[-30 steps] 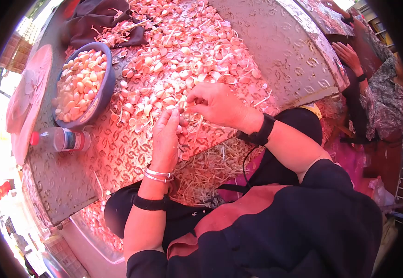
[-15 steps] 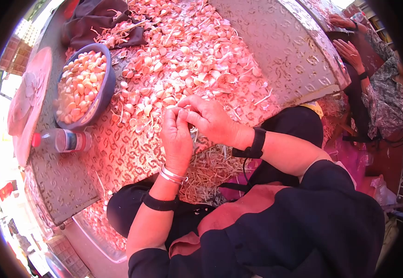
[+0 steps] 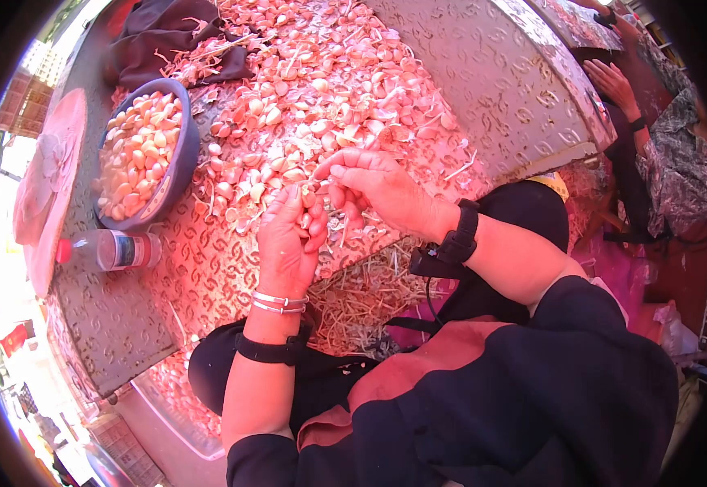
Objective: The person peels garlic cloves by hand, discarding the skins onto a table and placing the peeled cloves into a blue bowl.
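Over the near edge of the garlic heap, my left hand (image 3: 284,243) is closed, with a garlic clove (image 3: 309,196) pinched at its fingertips. Just to the right, my right hand (image 3: 382,191) has thumb and forefinger brought close together and the other fingers curled. Whatever those fingertips grip is too small to make out. A small gap separates the two hands. Beyond them, loose cloves and papery skins (image 3: 321,122) cover the patterned metal tabletop (image 3: 199,276). Peeled cloves fill a blue bowl (image 3: 187,154) to the left.
A capped plastic bottle (image 3: 126,248) lies by the bowl, and a wide-brimmed hat (image 3: 49,183) is at the left edge. Dark cloth (image 3: 154,40) lies at the back. Below the table are a tub of cloves (image 3: 179,406) and stalk scraps (image 3: 361,308). Another person's hand (image 3: 613,85) shows at right.
My hands, touching at the fingertips before, have come apart. The left moved slightly left and down, the right slightly right, and a clove now shows in the left fingertips.
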A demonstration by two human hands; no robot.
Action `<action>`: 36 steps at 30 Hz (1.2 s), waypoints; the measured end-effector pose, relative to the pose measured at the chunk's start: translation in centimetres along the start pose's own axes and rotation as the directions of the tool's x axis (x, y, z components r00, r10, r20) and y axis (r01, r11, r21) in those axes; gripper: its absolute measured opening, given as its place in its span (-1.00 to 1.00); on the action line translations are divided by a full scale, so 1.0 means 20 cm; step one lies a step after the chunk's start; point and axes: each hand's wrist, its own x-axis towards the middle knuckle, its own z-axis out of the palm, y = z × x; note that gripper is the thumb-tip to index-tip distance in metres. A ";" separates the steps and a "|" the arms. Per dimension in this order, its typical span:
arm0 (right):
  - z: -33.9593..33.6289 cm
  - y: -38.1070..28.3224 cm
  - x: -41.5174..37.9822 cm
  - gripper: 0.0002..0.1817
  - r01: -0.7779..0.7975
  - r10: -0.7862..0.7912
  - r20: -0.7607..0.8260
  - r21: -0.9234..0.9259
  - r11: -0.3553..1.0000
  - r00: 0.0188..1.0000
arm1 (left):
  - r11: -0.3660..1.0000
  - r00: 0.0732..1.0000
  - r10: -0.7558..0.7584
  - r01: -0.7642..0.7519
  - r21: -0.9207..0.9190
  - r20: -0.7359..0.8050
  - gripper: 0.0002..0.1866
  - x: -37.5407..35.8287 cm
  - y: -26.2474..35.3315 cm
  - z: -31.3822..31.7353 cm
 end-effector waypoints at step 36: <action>0.00 0.03 -0.02 -0.82 0.455 -0.527 0.144 -0.718 0.527 0.838 | 0.596 0.890 0.418 -0.419 0.685 0.181 -0.84 -0.04 -0.08 -0.02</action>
